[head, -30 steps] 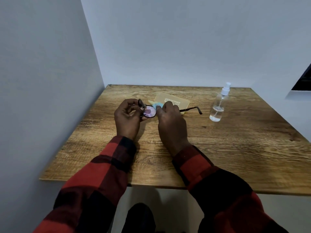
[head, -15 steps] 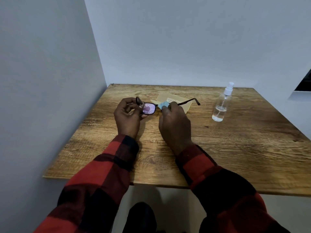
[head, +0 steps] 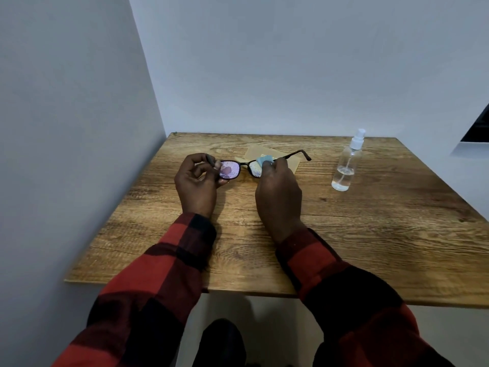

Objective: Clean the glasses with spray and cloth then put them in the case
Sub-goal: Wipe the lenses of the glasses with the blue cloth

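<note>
Dark-framed glasses (head: 229,169) are held just above the table's middle, lenses speckled with droplets. My left hand (head: 197,182) pinches the frame's left end at the hinge. My right hand (head: 277,189) presses a small light-blue cloth (head: 264,159) against the right lens, hiding most of that lens. The right temple arm (head: 296,154) sticks out to the right. A tan flat case (head: 292,164) lies on the table behind the glasses, mostly covered by them and my right hand.
A clear spray bottle (head: 346,165) with a white nozzle stands upright at the right back of the wooden table (head: 370,234). Walls close in at the left and back. A dark shoe (head: 219,340) shows below the front edge.
The cloth and my right hand have shifted from the bridge onto the right lens. The glasses have swung a little, so both lenses now show. The left hand keeps its hold.
</note>
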Demonstrator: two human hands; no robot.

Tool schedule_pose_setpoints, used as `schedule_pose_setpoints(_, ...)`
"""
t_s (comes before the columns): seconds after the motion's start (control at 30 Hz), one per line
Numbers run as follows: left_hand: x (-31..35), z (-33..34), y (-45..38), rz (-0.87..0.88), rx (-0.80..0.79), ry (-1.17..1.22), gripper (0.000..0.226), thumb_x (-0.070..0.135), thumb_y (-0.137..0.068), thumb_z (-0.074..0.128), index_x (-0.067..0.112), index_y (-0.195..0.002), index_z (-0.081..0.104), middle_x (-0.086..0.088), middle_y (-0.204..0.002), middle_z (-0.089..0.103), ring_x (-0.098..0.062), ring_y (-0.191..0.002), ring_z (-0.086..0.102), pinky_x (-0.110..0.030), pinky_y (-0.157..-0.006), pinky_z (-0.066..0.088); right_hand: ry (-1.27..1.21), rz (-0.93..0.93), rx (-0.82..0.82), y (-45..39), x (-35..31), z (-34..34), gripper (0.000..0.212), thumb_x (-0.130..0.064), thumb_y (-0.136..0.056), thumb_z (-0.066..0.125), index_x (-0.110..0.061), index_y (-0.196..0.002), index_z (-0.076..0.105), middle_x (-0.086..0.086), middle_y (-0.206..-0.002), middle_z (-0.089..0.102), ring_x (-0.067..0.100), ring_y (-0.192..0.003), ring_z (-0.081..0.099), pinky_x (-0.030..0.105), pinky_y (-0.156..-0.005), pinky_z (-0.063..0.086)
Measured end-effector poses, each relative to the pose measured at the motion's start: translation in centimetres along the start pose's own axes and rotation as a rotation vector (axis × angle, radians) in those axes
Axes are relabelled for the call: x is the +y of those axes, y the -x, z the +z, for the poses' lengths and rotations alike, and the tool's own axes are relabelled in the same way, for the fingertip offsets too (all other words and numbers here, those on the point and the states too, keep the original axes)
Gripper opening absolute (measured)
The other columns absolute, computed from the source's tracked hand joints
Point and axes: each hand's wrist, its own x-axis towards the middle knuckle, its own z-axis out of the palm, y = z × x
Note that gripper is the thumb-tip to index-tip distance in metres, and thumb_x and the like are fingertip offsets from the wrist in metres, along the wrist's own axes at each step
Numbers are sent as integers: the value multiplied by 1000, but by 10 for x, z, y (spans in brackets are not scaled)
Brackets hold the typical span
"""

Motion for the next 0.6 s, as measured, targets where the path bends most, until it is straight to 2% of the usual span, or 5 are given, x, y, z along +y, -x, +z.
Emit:
schedule_pose_setpoints(0.07,0,0,1,-7,-9,0,26,-10,-93,66,14,-84,60,3,-82,69,-7,-73,69,-31,-64,63,-65,-6,3,-2,0,3,14,5,-86,64,4,-99,66,19,-93,62,35,-68,60,29,-51,32)
schedule_pose_setpoints(0.2,-1,0,0,-25,18,13,18,-6,-93,69,11,-91,63,-14,-91,66,-10,-74,69,-28,-62,62,-169,-100,-34,1,-2,3,19,-4,-93,60,0,-108,70,16,-95,61,37,-69,61,34,-50,43)
schedule_pose_setpoints(0.3,-3,-2,-2,-37,53,21,16,-4,-93,70,11,-95,64,-16,-90,67,-12,-74,69,-28,-61,62,-168,-134,-54,2,2,-2,19,-4,-91,59,-3,-105,72,15,-95,61,36,-70,61,32,-50,40)
schedule_pose_setpoints(0.43,-3,-1,-3,-56,58,25,17,-4,-92,71,11,-94,63,-10,-81,67,-10,-71,69,-31,-64,63,-63,-29,-24,4,6,-5,2,0,-85,64,-1,-87,66,17,-84,60,38,-66,59,30,-49,32)
schedule_pose_setpoints(0.6,-3,0,-1,-71,22,24,16,-5,-92,70,9,-93,64,-2,-76,69,-9,-71,70,-31,-64,63,-141,40,48,-1,8,-2,5,0,-87,64,-1,-88,69,16,-84,63,37,-68,62,34,-51,45)
